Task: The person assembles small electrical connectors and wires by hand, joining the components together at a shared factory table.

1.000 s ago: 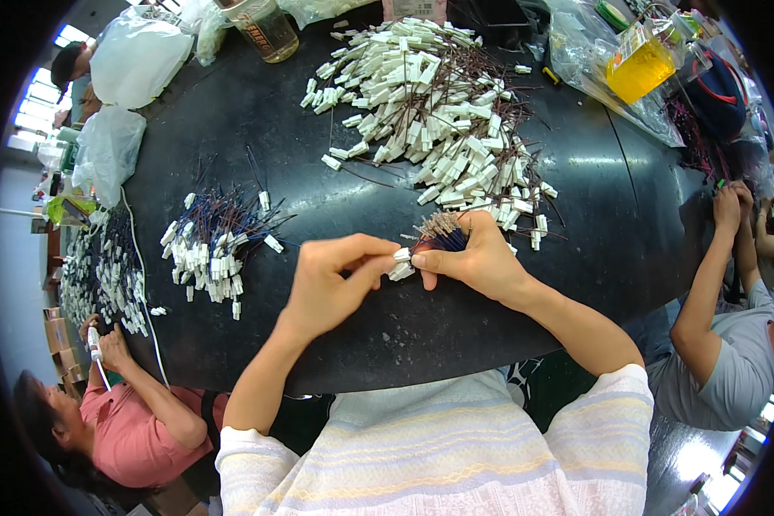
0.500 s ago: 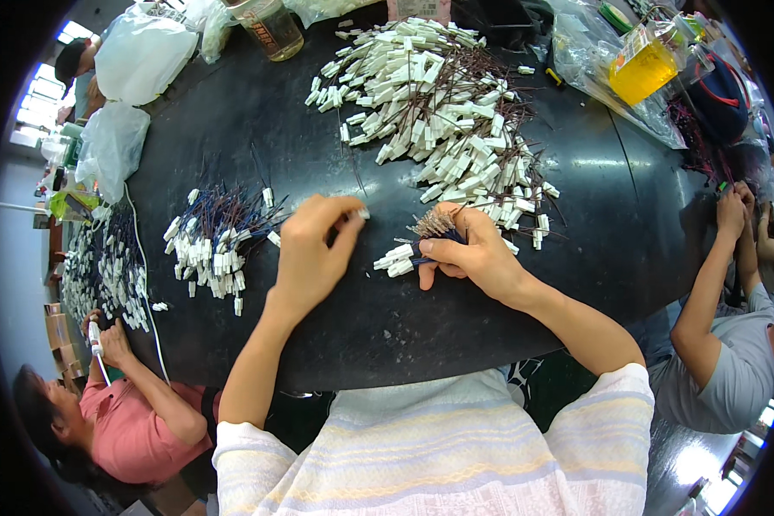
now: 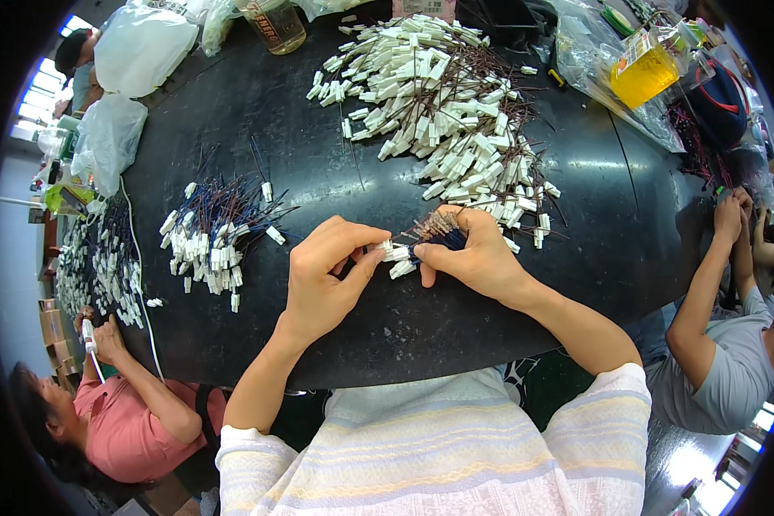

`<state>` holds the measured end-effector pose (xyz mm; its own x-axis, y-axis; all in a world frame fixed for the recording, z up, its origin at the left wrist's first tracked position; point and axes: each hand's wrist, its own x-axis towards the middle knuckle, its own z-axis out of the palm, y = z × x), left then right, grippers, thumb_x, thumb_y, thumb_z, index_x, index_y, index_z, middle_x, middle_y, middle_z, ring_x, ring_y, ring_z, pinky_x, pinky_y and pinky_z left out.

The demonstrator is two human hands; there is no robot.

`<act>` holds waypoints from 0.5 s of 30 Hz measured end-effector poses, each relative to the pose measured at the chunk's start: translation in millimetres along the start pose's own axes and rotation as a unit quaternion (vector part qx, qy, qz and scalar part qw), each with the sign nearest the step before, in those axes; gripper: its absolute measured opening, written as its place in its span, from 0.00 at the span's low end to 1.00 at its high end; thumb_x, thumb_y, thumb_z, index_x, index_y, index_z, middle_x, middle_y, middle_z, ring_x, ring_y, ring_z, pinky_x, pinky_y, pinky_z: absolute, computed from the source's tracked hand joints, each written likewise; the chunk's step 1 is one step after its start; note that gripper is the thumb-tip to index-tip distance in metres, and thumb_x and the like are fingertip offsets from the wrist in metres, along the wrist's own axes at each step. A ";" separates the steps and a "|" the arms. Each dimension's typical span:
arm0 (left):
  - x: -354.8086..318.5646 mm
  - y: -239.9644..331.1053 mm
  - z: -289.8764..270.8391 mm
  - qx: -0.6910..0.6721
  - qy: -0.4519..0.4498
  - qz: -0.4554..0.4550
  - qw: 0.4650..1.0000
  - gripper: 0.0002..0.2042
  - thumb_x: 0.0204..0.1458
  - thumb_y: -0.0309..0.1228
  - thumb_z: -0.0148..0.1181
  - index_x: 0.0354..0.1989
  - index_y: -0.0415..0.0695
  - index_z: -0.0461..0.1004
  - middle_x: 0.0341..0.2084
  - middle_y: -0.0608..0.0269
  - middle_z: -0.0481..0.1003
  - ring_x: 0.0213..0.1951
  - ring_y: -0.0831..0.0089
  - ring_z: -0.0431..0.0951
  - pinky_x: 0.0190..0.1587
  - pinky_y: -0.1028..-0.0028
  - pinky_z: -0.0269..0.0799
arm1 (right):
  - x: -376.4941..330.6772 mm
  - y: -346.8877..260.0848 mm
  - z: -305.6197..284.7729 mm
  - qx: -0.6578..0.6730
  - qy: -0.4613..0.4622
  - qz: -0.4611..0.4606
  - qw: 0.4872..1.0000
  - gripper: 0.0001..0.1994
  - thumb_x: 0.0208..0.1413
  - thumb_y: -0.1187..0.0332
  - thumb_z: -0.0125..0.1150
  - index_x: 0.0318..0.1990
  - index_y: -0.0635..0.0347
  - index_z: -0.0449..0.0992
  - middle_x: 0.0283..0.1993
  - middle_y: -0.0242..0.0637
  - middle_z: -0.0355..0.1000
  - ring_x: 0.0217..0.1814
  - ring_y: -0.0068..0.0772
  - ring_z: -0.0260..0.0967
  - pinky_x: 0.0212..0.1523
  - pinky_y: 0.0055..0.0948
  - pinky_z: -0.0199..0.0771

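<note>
My right hand (image 3: 473, 254) is closed around a bundle of dark blue wires (image 3: 451, 241). Bare brownish terminal ends (image 3: 437, 225) fan out above its thumb, and white plastic connectors (image 3: 401, 268) stick out on the left side. My left hand (image 3: 331, 271) pinches a white connector (image 3: 389, 249) between thumb and fingertips, right beside that bundle; the fingers partly cover it. Beyond my right hand lies a big heap of white connectors with brown wires (image 3: 443, 95). Left of my left hand is a smaller pile of white connectors with blue wires (image 3: 211, 245).
All this lies on a black table (image 3: 232, 129). A plastic cup of liquid (image 3: 275, 30) and clear bags (image 3: 112, 142) stand far left; a yellow bottle (image 3: 643, 73) stands far right. A white cord (image 3: 142, 284) runs along the left. Co-workers sit at both sides.
My left hand has moved right and slightly nearer to me, bringing its fingertips to the connectors beside the bundle. My right hand keeps its grip in nearly the same place.
</note>
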<state>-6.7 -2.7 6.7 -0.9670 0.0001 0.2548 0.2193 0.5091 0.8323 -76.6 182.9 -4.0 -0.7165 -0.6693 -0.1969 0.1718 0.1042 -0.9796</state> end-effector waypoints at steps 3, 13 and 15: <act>2.4 -1.3 -1.1 0.023 0.001 0.053 0.998 0.09 0.41 0.16 0.59 0.32 0.38 0.76 0.23 0.63 0.73 0.22 0.81 0.67 0.21 0.83 0.57 | -0.6 -3.6 0.4 0.011 0.004 0.014 1.000 0.04 0.46 0.73 0.58 0.27 0.64 0.71 0.17 0.30 0.69 0.18 0.14 0.63 0.21 0.17 0.61; 1.6 -1.9 0.9 -0.023 -0.006 0.015 1.000 0.08 0.41 0.16 0.58 0.32 0.36 0.76 0.24 0.59 0.75 0.26 0.74 0.73 0.25 0.79 0.66 | -1.8 -7.7 -3.0 0.001 -0.022 0.014 1.000 0.04 0.43 0.74 0.58 0.26 0.66 0.71 0.18 0.29 0.67 0.17 0.14 0.62 0.19 0.17 0.61; 1.6 -1.2 1.4 -0.014 -0.008 0.024 1.000 0.08 0.41 0.16 0.58 0.32 0.36 0.76 0.24 0.59 0.75 0.26 0.73 0.73 0.26 0.79 0.66 | -1.9 -7.5 -3.4 0.003 -0.022 0.034 0.999 0.04 0.43 0.74 0.58 0.26 0.66 0.71 0.18 0.29 0.68 0.17 0.14 0.62 0.19 0.17 0.61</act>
<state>-8.8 -2.1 5.4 -0.9570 0.0384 0.2875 0.2696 0.4832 0.8330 -78.8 185.8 3.6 -0.6724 -0.6927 -0.2608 0.2225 0.1469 -0.9638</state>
